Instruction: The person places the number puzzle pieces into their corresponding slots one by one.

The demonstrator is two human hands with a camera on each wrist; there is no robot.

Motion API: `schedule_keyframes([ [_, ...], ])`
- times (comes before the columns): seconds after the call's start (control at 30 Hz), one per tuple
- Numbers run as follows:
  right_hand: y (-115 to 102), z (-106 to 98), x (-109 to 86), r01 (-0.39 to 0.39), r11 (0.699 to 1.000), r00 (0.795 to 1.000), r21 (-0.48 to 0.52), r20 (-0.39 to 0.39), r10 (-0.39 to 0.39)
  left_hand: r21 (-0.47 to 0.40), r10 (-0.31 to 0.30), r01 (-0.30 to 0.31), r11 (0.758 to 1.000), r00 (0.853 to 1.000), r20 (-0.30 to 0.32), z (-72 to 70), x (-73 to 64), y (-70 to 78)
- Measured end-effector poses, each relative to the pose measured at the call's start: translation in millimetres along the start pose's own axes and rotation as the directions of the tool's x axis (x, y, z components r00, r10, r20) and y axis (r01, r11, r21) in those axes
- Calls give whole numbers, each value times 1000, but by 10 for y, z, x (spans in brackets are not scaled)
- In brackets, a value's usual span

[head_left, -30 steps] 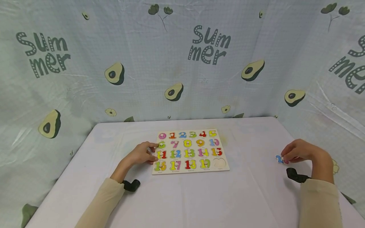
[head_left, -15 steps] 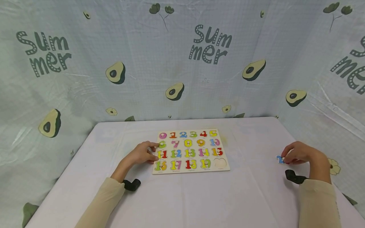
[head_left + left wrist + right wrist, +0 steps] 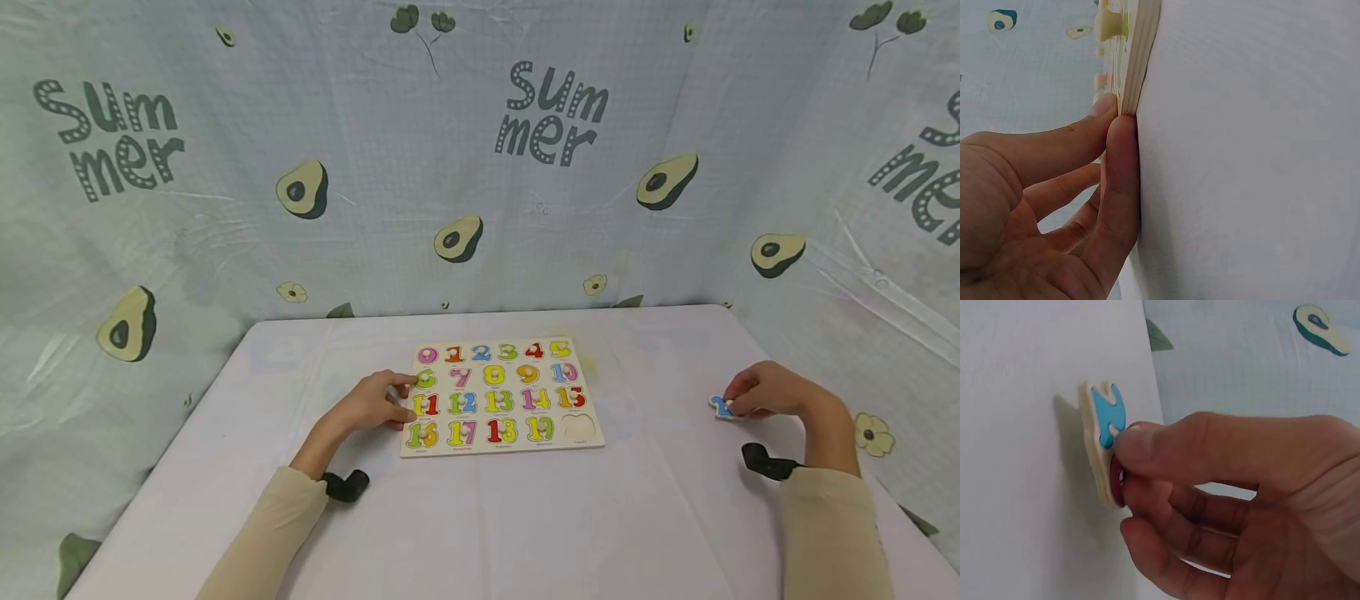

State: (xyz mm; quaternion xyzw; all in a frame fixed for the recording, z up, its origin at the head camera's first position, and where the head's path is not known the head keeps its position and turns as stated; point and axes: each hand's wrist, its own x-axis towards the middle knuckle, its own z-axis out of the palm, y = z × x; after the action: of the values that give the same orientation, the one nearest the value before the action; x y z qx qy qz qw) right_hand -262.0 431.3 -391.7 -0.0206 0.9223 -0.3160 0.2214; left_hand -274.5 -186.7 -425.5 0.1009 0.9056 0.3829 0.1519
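A wooden number puzzle board (image 3: 480, 446) lies on the table, filled with coloured number pieces except for one bare recess (image 3: 579, 428) at its lower right corner. My left hand (image 3: 369, 403) holds the board's left edge; the left wrist view shows the thumb (image 3: 1094, 112) on the top side and a finger (image 3: 1124, 150) against the edge. Far to the right, my right hand (image 3: 772, 390) pinches a number 20 puzzle piece (image 3: 1107, 415) between thumb and fingers. Its blue 2 shows, while the fingers cover most of the pinkish 0. The piece casts a shadow on the cloth.
A pale cloth covers the table (image 3: 480, 533). Behind it and along the sides hangs a curtain (image 3: 375, 250) printed with avocados and lettering. Black wrist straps with camera mounts sit on the left wrist (image 3: 347, 487) and right wrist (image 3: 768, 462).
My right hand has moved a little to the left and away from me, carrying the number 20 piece. The left hand and the board have stayed in place.
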Motion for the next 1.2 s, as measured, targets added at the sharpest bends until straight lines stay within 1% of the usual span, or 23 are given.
schedule_keyframes([
  [0.17, -108, 71, 64, 46, 999, 999, -3, -12, -46, 0, -5, 5, 1000, 1000, -2, 5, -3, 7],
  [0.4, -312, 186, 162, 106, 994, 994, 8, -5, -106, 10, -13, 13, 1000, 1000, -6, 6, -16, 25],
  [0.6, -529, 254, 240, 182, 983, 983, 14, -3, -182, 15, -15, 15, 1000, 1000, -9, 9, -6, 17],
  [0.77, -731, 333, 293, 232, 972, 972, 27, 14, -233, 18, -16, 16, 1000, 1000, -10, 6, 0, 12],
  [0.97, -1015, 483, 334, 251, 968, 968, 11, 19, -251, 13, -17, 17, 1000, 1000, -16, 5, 8, 0],
  [1.2, -1240, 654, 367, 258, 965, 966, -38, 12, -258, 11, -14, 14, 1000, 1000, -14, 12, 9, -3],
])
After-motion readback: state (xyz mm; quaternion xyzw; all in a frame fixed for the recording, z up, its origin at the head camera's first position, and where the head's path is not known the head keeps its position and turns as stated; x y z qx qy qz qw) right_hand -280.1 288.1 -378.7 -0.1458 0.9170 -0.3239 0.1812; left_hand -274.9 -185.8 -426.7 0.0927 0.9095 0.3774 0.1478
